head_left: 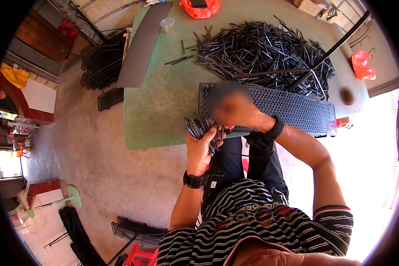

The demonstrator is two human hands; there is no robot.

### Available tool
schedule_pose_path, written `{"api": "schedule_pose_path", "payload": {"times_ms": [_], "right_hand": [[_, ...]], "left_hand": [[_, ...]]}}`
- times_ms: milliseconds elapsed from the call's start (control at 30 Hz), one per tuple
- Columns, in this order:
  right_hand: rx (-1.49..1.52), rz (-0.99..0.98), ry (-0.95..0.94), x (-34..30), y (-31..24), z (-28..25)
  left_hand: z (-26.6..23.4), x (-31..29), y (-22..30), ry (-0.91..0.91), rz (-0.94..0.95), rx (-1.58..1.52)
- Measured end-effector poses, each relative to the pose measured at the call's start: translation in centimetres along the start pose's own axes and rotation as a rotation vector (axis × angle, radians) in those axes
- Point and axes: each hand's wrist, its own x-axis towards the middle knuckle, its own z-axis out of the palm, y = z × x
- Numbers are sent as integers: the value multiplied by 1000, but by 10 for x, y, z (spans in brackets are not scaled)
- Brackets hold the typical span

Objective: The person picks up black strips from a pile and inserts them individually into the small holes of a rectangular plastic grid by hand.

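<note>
Close to the table's near edge, my left hand [199, 153] is closed round a bundle of thin black strips [198, 127], their ends fanning out at the top. My right hand [244, 114] is just right of the bundle, over the left end of a black perforated panel [292, 108]. A blurred patch covers most of its fingers, so I cannot see what they hold. The panel lies along the table's front edge and has a thin black frame. Behind it spreads a big heap of similar black strips [261, 48].
The green table [159, 115] carries a flat grey board [144, 48], a clear plastic cup [167, 25] and a red plastic bag [200, 9]. A black bar [341, 42] rises at the right. Black wire racks [104, 62] stand left; a red stool [141, 255] is below.
</note>
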Motion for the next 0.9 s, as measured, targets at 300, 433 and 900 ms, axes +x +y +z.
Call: {"api": "schedule_pose_path", "payload": {"times_ms": [300,433,900], "right_hand": [[-468,-551,376,18,-17,-27],[-409,-529,339,26,-15,-30],[-465,-564,34,48,2,-51]], "left_hand": [[-20,-3,-1,51,2,-67],[-25,-1,-5,67,33,-101],[-21,-2,-1,83,2,-141]]}}
